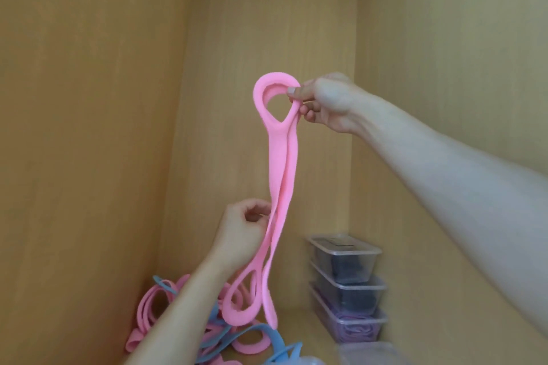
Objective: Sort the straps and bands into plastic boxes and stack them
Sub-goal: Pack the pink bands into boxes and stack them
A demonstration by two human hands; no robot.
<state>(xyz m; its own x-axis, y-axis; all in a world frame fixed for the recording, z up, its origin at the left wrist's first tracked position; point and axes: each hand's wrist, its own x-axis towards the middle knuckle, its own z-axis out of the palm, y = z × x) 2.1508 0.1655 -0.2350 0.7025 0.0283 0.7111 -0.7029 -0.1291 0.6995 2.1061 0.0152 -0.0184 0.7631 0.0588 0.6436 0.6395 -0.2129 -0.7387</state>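
Hands: right hand pinches the upper loop of the raised pink strap; left hand grips its hanging middle | Containers: three lidded clear boxes stacked at right on the shelf; upper two hold dark items, lowest box holds purple bands | Loose: pile of pink and blue straps, lower left.

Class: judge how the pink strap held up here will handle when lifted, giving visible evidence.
Probably floppy: the pink strap hangs limp from the right hand, folded double. Likely light: a fingertip pinch carries it. Its looped ends might snag on the strap pile beneath.
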